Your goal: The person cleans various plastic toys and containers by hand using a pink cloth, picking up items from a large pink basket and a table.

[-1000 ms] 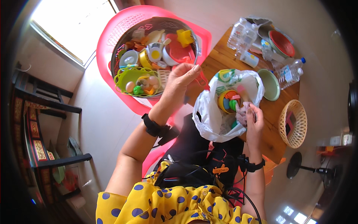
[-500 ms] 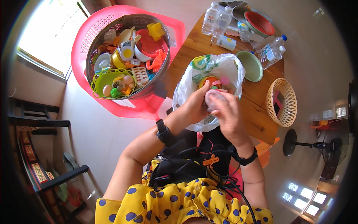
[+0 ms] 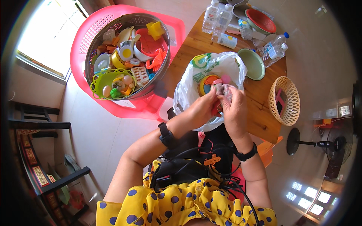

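Both hands are over a white plastic bag [image 3: 181,92] with green print, open at the top on the table's near edge. Between their fingertips is a small crumpled greyish-pink piece [image 3: 225,90] that looks like cloth. My left hand [image 3: 203,108] pinches it from the left, my right hand [image 3: 235,111] from the right. Something red shows between the hands, too covered to name. Inside the bag lie a yellow ring-shaped toy [image 3: 203,87], a pink ball-like piece [image 3: 226,78] and other colourful pieces, partly hidden by my fingers.
A grey tub [image 3: 166,62] of plastic toys stands on a pink chair [image 3: 78,49] at left. On the wooden table [image 3: 260,109] are clear bottles [image 3: 222,20], a green bowl [image 3: 253,66], a red bowl [image 3: 261,20] and a wicker basket [image 3: 292,109]. A fan [image 3: 324,144] stands at right.
The crumpled piece and both hands have moved slightly up and right over the bag. My fingers have turned, so more of the piece and the bag's contents shows.
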Motion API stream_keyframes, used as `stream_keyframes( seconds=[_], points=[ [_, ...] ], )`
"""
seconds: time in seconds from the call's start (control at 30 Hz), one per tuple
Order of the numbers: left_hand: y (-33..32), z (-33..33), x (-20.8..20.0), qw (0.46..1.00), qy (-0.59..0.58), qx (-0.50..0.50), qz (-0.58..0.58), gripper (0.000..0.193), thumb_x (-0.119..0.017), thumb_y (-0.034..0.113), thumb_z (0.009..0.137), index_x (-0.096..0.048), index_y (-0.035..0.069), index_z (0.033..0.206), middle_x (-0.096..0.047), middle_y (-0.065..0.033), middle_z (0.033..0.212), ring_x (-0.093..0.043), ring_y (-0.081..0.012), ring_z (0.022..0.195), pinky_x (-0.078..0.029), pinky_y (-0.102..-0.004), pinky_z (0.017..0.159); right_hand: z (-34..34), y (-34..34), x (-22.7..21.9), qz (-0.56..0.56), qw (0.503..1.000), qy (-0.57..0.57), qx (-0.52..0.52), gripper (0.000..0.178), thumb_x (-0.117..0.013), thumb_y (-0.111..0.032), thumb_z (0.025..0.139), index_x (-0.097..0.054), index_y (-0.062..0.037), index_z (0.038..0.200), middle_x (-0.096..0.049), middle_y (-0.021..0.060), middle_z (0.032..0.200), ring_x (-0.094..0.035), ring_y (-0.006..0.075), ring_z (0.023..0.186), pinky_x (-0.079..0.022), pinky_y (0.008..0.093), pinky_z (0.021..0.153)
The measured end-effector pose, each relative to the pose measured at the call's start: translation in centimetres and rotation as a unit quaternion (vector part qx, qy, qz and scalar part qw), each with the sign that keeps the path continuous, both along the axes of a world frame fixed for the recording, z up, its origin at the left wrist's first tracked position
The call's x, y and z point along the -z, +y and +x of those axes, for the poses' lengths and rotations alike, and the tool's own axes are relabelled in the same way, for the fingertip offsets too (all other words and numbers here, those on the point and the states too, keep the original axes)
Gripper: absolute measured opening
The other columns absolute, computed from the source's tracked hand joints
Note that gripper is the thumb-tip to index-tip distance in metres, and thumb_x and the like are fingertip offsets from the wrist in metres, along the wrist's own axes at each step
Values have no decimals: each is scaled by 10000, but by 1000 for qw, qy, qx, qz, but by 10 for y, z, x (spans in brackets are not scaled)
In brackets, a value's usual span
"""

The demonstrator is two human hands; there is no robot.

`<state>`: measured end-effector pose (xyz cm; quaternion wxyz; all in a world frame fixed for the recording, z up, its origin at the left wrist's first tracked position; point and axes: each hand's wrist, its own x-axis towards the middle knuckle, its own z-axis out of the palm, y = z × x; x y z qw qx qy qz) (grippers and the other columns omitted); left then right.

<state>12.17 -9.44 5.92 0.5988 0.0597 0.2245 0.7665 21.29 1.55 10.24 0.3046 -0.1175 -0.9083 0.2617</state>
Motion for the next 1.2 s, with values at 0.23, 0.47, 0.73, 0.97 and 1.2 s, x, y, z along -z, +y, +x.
stream_keyframes(
  seconds=[0.23,0.47,0.73,0.97,1.2],
  points=[
    [-10,-1,-11,999,13,38,-20,351,-529,269,1052,-545,13,1291,-605,-65,1209,-578,-169,1118,-461,-358,1012,2,27,9,-355,933,55,-2,307,-605,-210,1024,-592,12,1235,-640,77,1072,-621,155,972,-507,300,858],
    [-15,-5,2,998,56,12,-27,377,-671,183,975,-538,44,1299,-599,-30,1211,-585,-138,1104,-484,-341,974,8,9,-23,-118,985,-16,-124,237,-689,-162,947,-681,-45,1153,-565,95,1060,-584,239,978,-499,335,845],
    [-15,8,-22,967,236,-44,-80,344,-674,131,971,-532,25,1265,-614,-32,1131,-571,-98,986,-465,-235,826,3,21,4,-214,976,-41,16,254,-702,-243,948,-637,2,939,-569,124,906,-588,265,813,-485,369,734],
    [-5,-10,-1,1000,-4,20,-18,469,-368,419,1092,-497,36,1329,-595,-71,1220,-573,-149,1000,-468,-315,923,5,8,-6,3,997,16,-74,277,-710,-110,901,-662,-39,1165,-568,152,1060,-580,323,947,-491,401,824],
    [-5,-31,-7,988,-154,-2,26,396,-371,308,1089,-507,34,1341,-616,-122,1221,-589,-255,1144,-444,-443,1059,16,-4,-13,100,983,-14,-152,351,-745,5,760,-717,-74,1101,-589,120,1065,-583,320,943,-478,420,824]
  ],
)
